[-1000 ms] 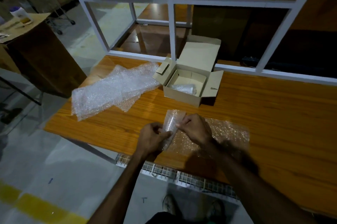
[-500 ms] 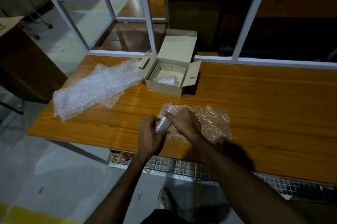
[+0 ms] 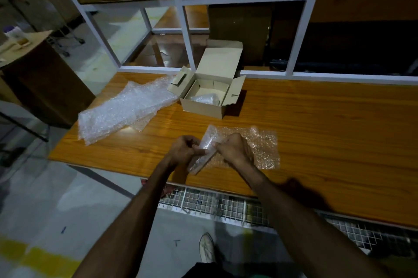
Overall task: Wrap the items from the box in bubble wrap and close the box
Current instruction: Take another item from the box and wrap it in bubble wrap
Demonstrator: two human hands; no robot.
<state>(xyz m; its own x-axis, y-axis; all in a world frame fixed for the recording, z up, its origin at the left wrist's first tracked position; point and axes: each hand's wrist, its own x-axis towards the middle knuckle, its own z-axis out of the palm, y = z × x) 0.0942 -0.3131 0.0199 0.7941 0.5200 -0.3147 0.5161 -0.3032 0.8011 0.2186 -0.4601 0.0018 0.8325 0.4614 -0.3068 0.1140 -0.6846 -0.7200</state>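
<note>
An open cardboard box [image 3: 203, 107] stands on the wooden table [image 3: 328, 133] with its lid up against the white frame. A bubble-wrapped item [image 3: 206, 98] lies inside it. Near the table's front edge, my left hand [image 3: 184, 150] and my right hand [image 3: 234, 148] both grip a long item rolled in a bubble wrap sheet [image 3: 204, 148]. The unrolled part of that sheet [image 3: 262, 148] lies flat on the table to the right of my hands. What is inside the roll is hidden by the wrap.
A pile of spare bubble wrap sheets [image 3: 122, 109] lies on the table's left part. A white metal frame [image 3: 187, 35] rises behind the box. A wire mesh tray [image 3: 226, 205] hangs under the front edge. A brown desk [image 3: 40, 78] stands at the left.
My hands have turned the roll, so more of the sheet is wound around the item. The camera view has shifted slightly; the box and spare sheets stay put.
</note>
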